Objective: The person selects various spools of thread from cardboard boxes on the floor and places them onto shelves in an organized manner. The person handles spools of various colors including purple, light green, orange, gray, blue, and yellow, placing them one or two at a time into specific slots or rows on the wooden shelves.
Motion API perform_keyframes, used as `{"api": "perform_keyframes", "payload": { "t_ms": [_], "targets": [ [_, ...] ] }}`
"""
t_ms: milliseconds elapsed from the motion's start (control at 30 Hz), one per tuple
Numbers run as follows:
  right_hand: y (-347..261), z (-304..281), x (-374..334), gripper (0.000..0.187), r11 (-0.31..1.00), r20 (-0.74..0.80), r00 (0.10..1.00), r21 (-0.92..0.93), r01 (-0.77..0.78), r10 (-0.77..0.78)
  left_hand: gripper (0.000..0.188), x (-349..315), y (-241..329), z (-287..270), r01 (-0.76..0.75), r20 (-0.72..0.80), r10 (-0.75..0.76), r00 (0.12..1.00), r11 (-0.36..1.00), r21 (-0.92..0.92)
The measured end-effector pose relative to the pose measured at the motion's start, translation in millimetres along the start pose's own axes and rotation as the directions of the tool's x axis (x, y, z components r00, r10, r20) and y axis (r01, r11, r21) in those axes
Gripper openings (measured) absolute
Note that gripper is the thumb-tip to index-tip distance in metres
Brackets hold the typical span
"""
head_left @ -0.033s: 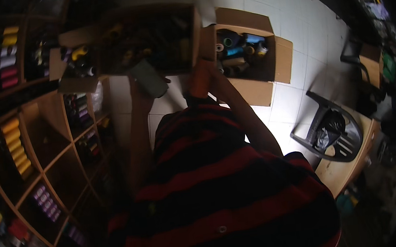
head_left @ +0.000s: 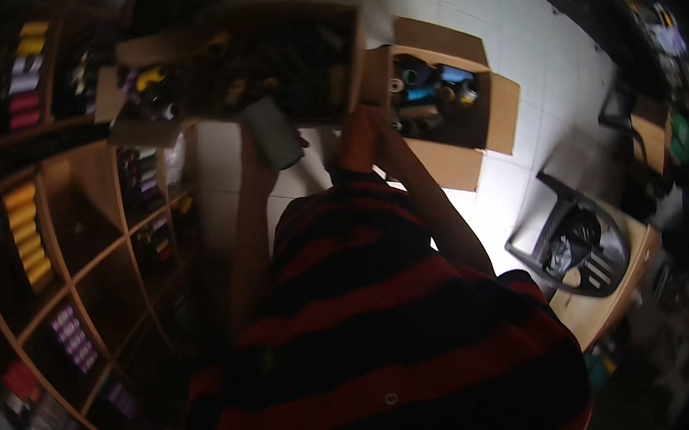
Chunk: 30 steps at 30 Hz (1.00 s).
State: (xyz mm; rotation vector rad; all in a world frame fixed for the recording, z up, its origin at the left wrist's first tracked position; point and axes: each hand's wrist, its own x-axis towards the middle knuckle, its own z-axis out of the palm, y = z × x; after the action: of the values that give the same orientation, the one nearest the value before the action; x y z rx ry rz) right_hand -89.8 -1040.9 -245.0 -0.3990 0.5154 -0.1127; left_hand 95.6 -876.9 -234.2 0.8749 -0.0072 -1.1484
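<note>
My left hand [head_left: 255,157] is closed around a grey-green thread spool [head_left: 274,135], held tilted in front of my body. In my right hand [head_left: 390,143] is an orange thread spool [head_left: 359,139], held nearly upright close to my chest. The two spools are apart, side by side. Just beyond them stands a large open cardboard box [head_left: 356,44] with many dark and yellow spools inside, dimly lit. To its right is a smaller open cardboard box [head_left: 450,165] holding blue, white and dark spools.
A wooden cubby shelf [head_left: 100,261] on the left holds yellow spools [head_left: 25,234] and purple-and-white spools [head_left: 74,337]. A small open box [head_left: 144,136] with spools sits by it. At right, a dark plastic chair [head_left: 618,269] stands by a wooden table [head_left: 572,308]. White tiles [head_left: 502,27] cover the floor.
The whole view has shifted slightly, so the boxes and spools appear a little further right. Both hands keep their hold on the same spools.
</note>
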Motion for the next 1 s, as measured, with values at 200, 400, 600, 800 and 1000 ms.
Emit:
{"api": "perform_keyframes", "payload": {
  "t_ms": [200, 400, 600, 800, 1000],
  "targets": [
    [50.1, 82.5, 2.1, 0.072, 0.979, -0.005, 0.991, -0.152, -0.132, 0.133, 0.072, -86.4, 15.1, -20.2, -0.07, -0.145, 0.062, 0.987, 0.996, -0.046],
    [147.8, 161.3, 0.1, 0.07, 0.871, 0.185, 0.886, -0.35, -0.345, 0.425, 0.07, -230.4, 35.8, -62.1, -0.308, -0.22, 0.253, 0.942, 0.911, -0.273],
    [260.3, 236.3, -4.7, 0.073, 0.691, 0.332, 0.629, -0.527, -0.495, 0.703, 0.068, -367.9, 33.9, -84.3, -0.677, -0.518, 0.508, 0.688, 0.707, -0.205],
    [347.3, 310.0, -36.6, 0.077, 0.515, 0.339, 0.408, -0.712, -0.477, 0.848, 0.075, -455.3, 23.6, -85.9, -0.855, -0.687, 0.597, 0.414, 0.514, -0.068],
    [401.2, 339.9, -51.4, 0.059, 0.481, 0.399, 0.27, -0.738, -0.473, 0.877, 0.068, -499.1, 24.3, -87.9, -0.931, -0.724, 0.614, 0.313, 0.348, -0.108]
  ]
}}
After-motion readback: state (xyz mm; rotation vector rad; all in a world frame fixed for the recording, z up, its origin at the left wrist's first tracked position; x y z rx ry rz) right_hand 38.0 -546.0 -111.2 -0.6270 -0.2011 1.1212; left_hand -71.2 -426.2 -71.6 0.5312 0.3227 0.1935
